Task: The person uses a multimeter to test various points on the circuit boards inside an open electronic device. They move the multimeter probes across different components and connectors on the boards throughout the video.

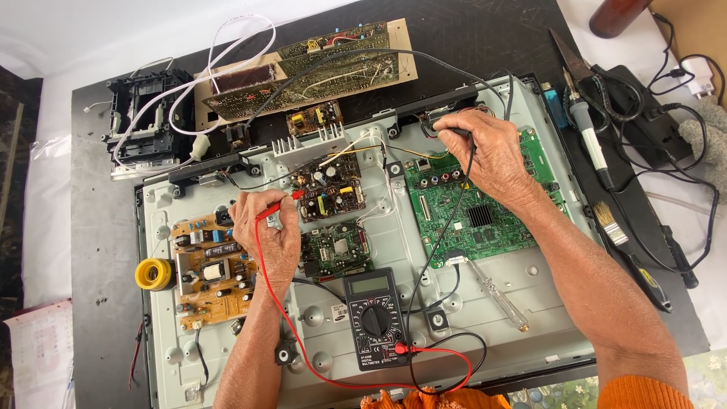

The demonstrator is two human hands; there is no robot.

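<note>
My left hand (266, 231) grips a red test probe (284, 203), its tip pointing right at a small brown circuit board (333, 193). My right hand (488, 155) holds a black test probe (445, 130) near the top edge of a green main board (473, 220). Red and black leads run down to a black digital multimeter (373, 316) lying on the opened grey metal back panel (530, 303) of a flat screen. A tan power board (208, 269) sits just left of my left hand.
A clear-handled screwdriver (496, 291) lies on the panel. A yellow solder spool (154, 273) is at the left edge. A soldering iron (589, 140), brush (613, 227) and black cables lie right. Loose boards (318, 60) and a black frame (144, 121) sit behind.
</note>
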